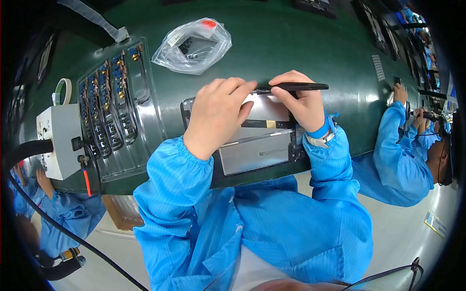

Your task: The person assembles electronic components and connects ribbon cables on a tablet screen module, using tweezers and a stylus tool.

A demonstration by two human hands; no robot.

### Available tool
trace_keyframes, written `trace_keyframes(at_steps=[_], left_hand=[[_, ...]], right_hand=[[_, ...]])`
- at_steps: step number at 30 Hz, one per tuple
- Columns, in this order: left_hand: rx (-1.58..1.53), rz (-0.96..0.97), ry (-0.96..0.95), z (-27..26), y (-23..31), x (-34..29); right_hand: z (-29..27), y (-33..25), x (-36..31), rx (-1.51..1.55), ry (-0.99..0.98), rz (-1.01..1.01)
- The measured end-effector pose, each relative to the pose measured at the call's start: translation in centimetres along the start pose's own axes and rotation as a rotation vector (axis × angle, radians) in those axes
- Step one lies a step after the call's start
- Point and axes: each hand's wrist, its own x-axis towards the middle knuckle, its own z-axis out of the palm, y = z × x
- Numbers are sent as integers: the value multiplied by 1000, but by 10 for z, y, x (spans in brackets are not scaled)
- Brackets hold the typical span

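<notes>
A tablet-like device [256, 151] with silver panels and a black frame lies opened on the table in front of me. My right hand [302, 101] pinches slim black tweezers [306, 87], their tip pointing left at the device's far edge. My left hand [216, 112] rests over the device's far left part, fingers bent together and thumb near the tweezers' tip. Whatever its fingertips press or hold is hidden beneath them. A strip of yellowish tape [271, 124] sits on the black band between the silver panels. A blue strap [320, 131] circles my right wrist.
To the left, a clear plastic tray [156, 119] holds several small circuit boards with cables. Beside it stand a white box [59, 140] and a tape roll [67, 91]. A clear plastic bag [213, 51] lies beyond my hands. A co-worker in blue [395, 160] sits at the right.
</notes>
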Motion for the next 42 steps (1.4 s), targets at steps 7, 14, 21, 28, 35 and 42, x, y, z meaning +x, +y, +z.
trace_keyframes(at_steps=[7, 14, 21, 28, 35, 42], left_hand=[[-162, -151, 13, 0, 6, 3], [-161, -140, 14, -2, 5, 2], [-159, -147, 6, -3, 4, 1], [-138, -112, 39, -4, 2, 1], [-20, -429, 226, -67, 57, -84], [-126, -610, 141, -52, 73, -162]], right_hand=[[-7, -6, 0, -70, -78, -5], [-3, -5, 0, -83, -55, -63], [-2, -3, 0, -92, -53, -87], [-6, -2, -5, 54, 25, -91], [-60, -8, -73, -221, 334, -115], [-28, -1, -118, -330, 197, 200]])
